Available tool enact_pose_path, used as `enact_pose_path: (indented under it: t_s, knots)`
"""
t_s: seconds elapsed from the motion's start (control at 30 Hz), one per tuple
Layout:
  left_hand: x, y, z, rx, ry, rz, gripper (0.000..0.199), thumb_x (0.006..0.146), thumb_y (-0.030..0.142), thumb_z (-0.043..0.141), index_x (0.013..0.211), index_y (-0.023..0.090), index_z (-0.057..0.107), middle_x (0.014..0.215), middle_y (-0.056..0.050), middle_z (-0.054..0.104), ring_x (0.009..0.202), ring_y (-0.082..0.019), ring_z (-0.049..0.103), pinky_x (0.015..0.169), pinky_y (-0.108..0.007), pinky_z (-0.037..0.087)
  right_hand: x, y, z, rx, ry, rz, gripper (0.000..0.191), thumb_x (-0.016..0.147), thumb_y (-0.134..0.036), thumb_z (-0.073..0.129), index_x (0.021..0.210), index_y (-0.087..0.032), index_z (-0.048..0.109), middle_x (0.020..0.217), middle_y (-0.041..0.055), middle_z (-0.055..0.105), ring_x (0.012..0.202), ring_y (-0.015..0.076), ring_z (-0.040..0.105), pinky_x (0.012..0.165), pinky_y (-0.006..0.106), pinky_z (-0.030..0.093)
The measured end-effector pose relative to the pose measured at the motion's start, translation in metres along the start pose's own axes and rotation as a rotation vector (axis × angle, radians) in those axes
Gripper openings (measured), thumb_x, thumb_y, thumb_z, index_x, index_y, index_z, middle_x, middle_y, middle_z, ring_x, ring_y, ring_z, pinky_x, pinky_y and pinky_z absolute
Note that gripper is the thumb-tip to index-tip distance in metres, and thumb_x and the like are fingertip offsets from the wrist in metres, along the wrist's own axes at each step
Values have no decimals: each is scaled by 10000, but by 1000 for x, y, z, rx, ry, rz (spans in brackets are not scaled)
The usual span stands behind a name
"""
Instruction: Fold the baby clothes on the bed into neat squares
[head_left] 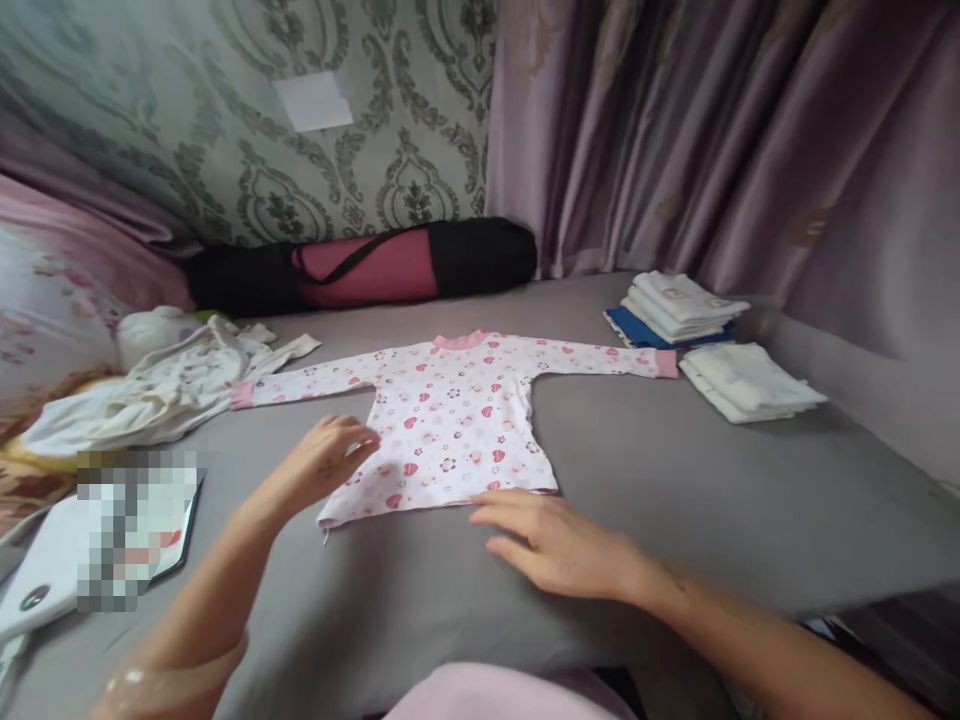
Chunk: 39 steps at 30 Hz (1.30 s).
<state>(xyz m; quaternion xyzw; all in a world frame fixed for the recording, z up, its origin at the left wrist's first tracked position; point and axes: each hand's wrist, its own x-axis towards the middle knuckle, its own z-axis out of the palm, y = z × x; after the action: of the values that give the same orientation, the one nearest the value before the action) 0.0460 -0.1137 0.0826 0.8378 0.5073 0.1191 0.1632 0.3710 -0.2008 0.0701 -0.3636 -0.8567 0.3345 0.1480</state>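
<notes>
A long-sleeved white child's shirt (454,410) with pink and red prints lies spread flat, with its pink collar at the far side and both sleeves stretched out sideways. Over its left side hovers my left hand (334,458), fingers loosely bent and nothing visible in them. My right hand (559,540) rests at the near hem, toward the right corner, with fingers extended and the tips touching the cloth's edge. A loose thread hangs at the hem's left corner.
Folded white clothes (682,305) are stacked at the right on a blue item, beside another folded white pile (750,380). Crumpled clothes (180,385) lie at left, near a white device (56,560) with a cable. A black and red long bag (367,268) lies along the wall.
</notes>
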Motion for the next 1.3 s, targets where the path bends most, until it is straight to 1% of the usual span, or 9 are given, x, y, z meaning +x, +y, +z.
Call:
enact_pose_path:
  t_s: [0.1,0.17,0.27,0.4,0.5,0.6,0.8,1.1,1.3]
  knots:
    - [74,44,10,-144,-120,143,358,902,409,432,960,204,719,918,-75,701,810,-184,612,755,-304,467,-8,13,-8,-62,336,283,270,974,-227,401,1081,-225,649,1075,46,688,1006,174,620,902,296,434]
    - [124,75,29,-238,-159,237,298,867,350,483,931,187,724,926,-67,714,813,-174,627,745,-280,473,-12,25,-10,-125,453,453,249,966,-218,401,992,-215,648,970,44,694,896,181,636,816,294,438]
    - [187,113,65,-247,-194,319,231,819,257,526,877,159,727,842,-54,719,785,-166,636,751,-265,476,-16,38,-7,-164,481,576,217,957,-234,410,934,-215,626,930,46,686,855,190,639,760,285,420]
    - [235,138,100,-27,-188,215,215,751,259,650,918,138,711,910,-87,711,843,-199,637,769,-278,472,-16,40,3,-150,475,624,157,946,-279,451,943,-221,597,913,49,685,833,191,643,714,270,410]
    - [248,141,109,63,-209,149,288,744,295,696,977,127,684,967,-114,700,880,-213,633,776,-275,469,-12,35,7,-162,464,667,119,931,-279,484,982,-225,577,921,47,685,819,195,645,669,267,394]
    - [253,139,109,76,-208,114,289,762,229,665,1028,117,660,990,-128,695,895,-211,635,782,-271,468,-8,32,6,-188,433,690,130,921,-249,492,1030,-222,557,951,52,685,822,196,648,644,264,370]
    - [261,144,107,93,-216,78,177,737,149,610,887,124,701,899,-130,702,857,-221,648,773,-290,477,-8,36,3,-165,420,677,182,916,-213,449,1072,-230,540,907,35,692,798,186,652,637,258,357]
    - [266,157,126,-26,-45,-252,285,800,212,537,1047,104,630,1074,-194,669,972,-273,644,760,-321,488,-14,36,5,-68,401,609,403,894,-149,390,1263,-212,540,1038,55,698,930,193,652,788,277,434]
    - [257,164,151,65,109,-313,279,901,263,423,1140,160,523,1043,-150,676,1001,-257,644,810,-326,474,-15,32,10,-252,298,666,413,935,-186,387,1323,-179,529,1089,82,678,957,229,653,805,311,469]
